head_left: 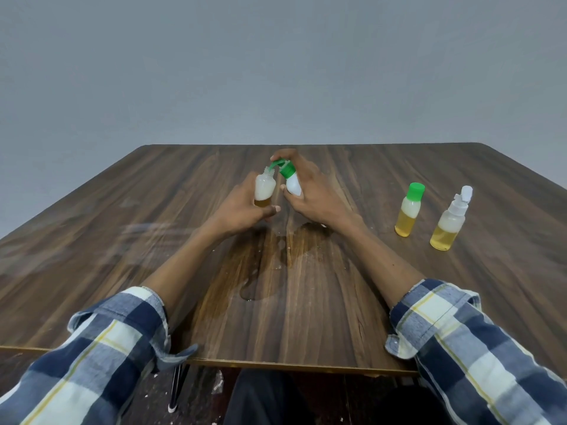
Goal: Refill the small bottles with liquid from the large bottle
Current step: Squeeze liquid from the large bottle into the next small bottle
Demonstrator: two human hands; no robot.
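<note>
The left hand grips an uncapped small bottle holding a little amber liquid. The right hand grasps a tilted white bottle with a flipped-open green cap, its spout at the small bottle's mouth. A wet spill lies on the wooden table beneath. Well to the right stand a green-capped bottle and a white-capped bottle, both partly filled with yellow liquid.

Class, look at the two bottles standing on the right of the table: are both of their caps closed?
No: the green-capped bottle is closed, but the white-capped bottle beside it has its lid flipped open.
</note>
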